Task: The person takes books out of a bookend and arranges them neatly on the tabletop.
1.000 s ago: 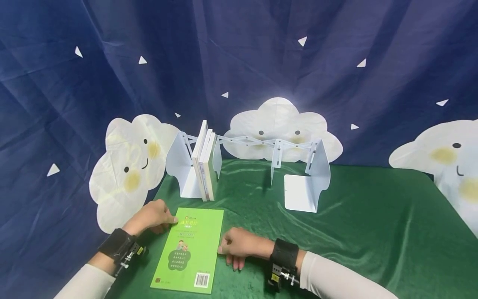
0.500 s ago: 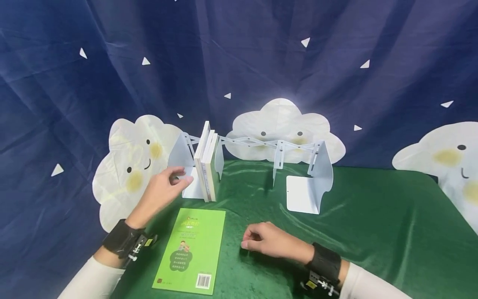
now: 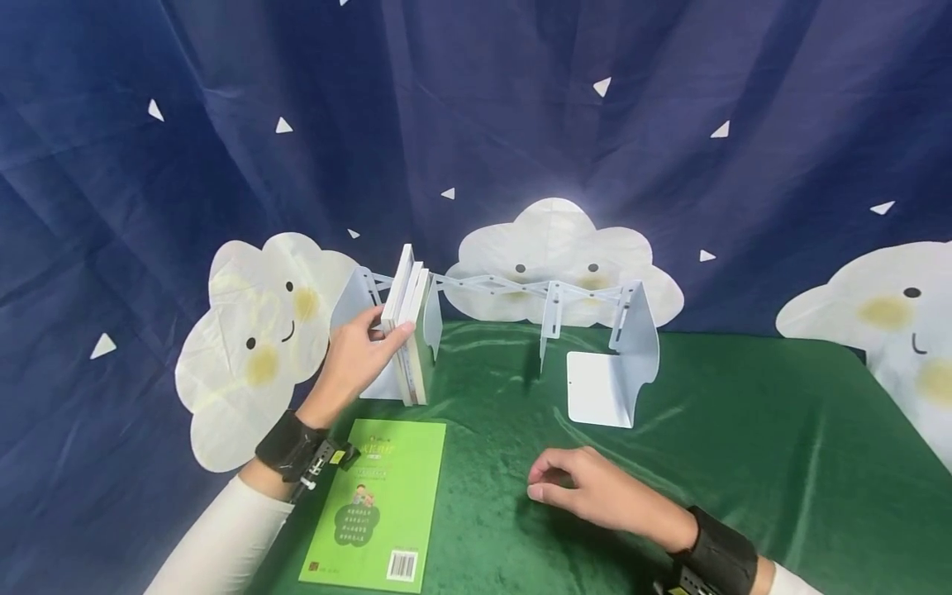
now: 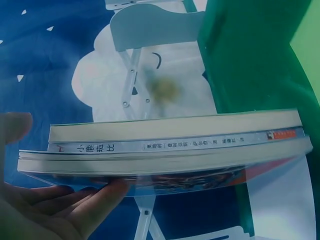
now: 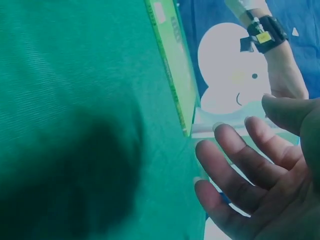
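My left hand (image 3: 362, 351) is at a small group of upright books (image 3: 413, 376), at the left end of a white extendable book rack (image 3: 641, 351). In the left wrist view, its fingers (image 4: 102, 205) lie along the outer cover of the books (image 4: 175, 142), while the thumb stands off on the opposite side near their edge. One pale spine shows printed characters. A green book (image 3: 405, 496) lies flat on the cloth, partly under the left wrist in the head view. To the right of it, my right hand (image 3: 583, 487) hovers with fingers loosely bent, holding nothing.
A green cloth (image 3: 744, 454) covers the table. The rack's folding lattice (image 3: 491, 283) runs along the back, with a middle divider (image 3: 551, 310) and a white base plate (image 3: 595, 388) at the right. Behind hangs a dark blue curtain (image 3: 476, 99) with clouds.
Both hands have left the edges of the flat green book. My left hand moved up and right to the standing books; my right hand drew away to the right.
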